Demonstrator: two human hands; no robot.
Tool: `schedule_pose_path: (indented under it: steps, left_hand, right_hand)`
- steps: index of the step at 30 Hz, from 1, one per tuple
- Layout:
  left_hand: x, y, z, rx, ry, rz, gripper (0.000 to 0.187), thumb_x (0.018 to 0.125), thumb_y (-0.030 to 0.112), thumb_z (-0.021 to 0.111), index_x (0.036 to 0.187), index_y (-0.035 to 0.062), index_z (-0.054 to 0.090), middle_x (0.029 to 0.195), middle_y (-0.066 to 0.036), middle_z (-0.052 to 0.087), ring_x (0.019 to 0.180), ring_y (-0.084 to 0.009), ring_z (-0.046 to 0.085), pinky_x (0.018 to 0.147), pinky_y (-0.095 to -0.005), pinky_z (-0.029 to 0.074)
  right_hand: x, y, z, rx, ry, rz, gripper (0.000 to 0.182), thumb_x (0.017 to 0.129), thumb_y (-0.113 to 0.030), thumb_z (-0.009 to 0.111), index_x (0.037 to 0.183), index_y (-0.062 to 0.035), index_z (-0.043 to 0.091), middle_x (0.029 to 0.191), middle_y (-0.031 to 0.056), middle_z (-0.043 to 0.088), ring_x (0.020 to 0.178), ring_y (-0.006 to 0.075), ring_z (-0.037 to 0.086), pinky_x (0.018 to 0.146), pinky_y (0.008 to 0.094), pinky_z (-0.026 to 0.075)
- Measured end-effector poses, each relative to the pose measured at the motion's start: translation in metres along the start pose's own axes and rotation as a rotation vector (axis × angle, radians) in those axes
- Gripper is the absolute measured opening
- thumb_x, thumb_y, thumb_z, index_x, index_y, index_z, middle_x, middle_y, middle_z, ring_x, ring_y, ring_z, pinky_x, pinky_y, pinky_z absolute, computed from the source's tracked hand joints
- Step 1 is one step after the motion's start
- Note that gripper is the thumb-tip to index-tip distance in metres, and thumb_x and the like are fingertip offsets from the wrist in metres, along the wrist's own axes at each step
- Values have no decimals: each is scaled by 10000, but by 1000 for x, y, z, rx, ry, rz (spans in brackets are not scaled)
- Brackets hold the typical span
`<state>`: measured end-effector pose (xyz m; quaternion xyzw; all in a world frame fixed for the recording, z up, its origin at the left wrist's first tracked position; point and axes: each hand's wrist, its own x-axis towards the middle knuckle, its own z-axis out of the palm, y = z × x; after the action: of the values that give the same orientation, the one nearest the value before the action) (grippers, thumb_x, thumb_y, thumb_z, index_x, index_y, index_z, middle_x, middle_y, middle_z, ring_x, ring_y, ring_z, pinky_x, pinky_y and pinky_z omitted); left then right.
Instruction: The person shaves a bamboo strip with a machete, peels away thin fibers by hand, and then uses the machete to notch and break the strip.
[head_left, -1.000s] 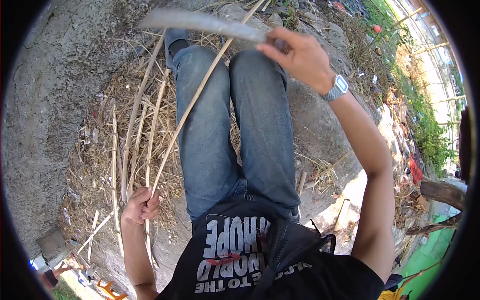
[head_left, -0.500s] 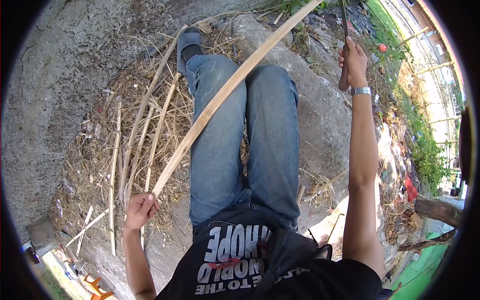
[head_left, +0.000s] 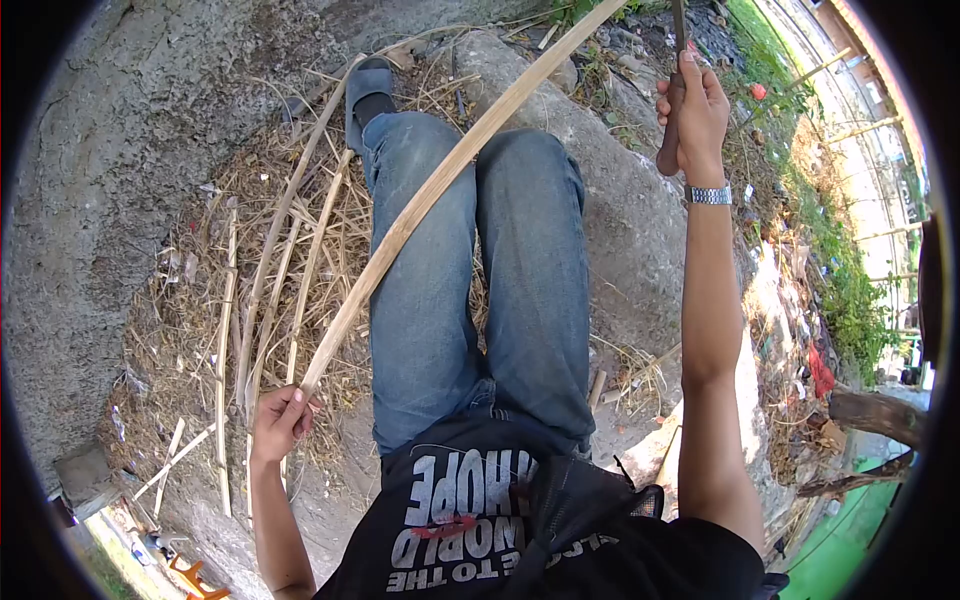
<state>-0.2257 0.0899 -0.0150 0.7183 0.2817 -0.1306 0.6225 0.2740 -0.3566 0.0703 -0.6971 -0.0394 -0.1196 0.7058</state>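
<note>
Pale wood, left hand [head_left: 283, 424]: thumb and fingers pinch the near end of the strip [head_left: 440, 185], thumb on top.
Pinch risk: held at this one end, the strip could twist or slip if its far part were knocked.
Thigh risk: the strip crosses over the left leg [head_left: 425, 270]; a stroke that skidded along it could reach the jeans or the pinching fingers.
Right hand [head_left: 703, 110]: wrapped round the handle of the knife [head_left: 670, 140], its blade [head_left: 681, 25] pointing forward and out of view; a loose wrap could let it swing wide.
Strip's lie: it runs forward and rightward from the left grip and leaves the top of the view; contact with the leg is unclear. Its far visible part is near the knife, apart from it.
Ground sticks [head_left: 226, 370]: beside the left leg, on straw [head_left: 180, 345]; a foot could catch there.
</note>
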Motion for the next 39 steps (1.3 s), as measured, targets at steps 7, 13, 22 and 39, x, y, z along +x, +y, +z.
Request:
schedule_pose_path:
  steps: [7,13,22,39]
  left_hand:
    - [10,-7,-4,85,71,124,367,1079,301,610,924,-3,745,603,13,552,526,-56,460,488,-240,320]
    - [24,-22,-26,400,292,300,370,1062,293,636,850,2,723,542,3,480,500,-80,410,494,-287,297]
    - [37,3,-27,774,450,505,387,1034,273,663,752,10,626,506,-92,414,451,-184,392,458,-372,299]
    - [56,-2,-20,835,509,598,381,993,223,711,710,13,566,535,-156,449,441,-281,393,454,-406,331]
  right_hand:
    - [-9,-19,-1,-109,-215,26,367,1074,-406,584,1044,-41,600,800,96,699,517,101,595,460,248,501]
    - [0,-19,-13,-219,-217,114,430,1110,-375,493,1261,10,612,827,94,709,508,118,595,477,265,538]
    - [-17,-14,-15,-386,-231,184,420,1075,-421,574,1036,-6,633,722,15,600,486,93,552,427,263,439]
    - [10,-27,-19,-180,-190,259,363,1067,-408,594,1004,-51,587,710,-6,572,472,89,518,429,256,453]
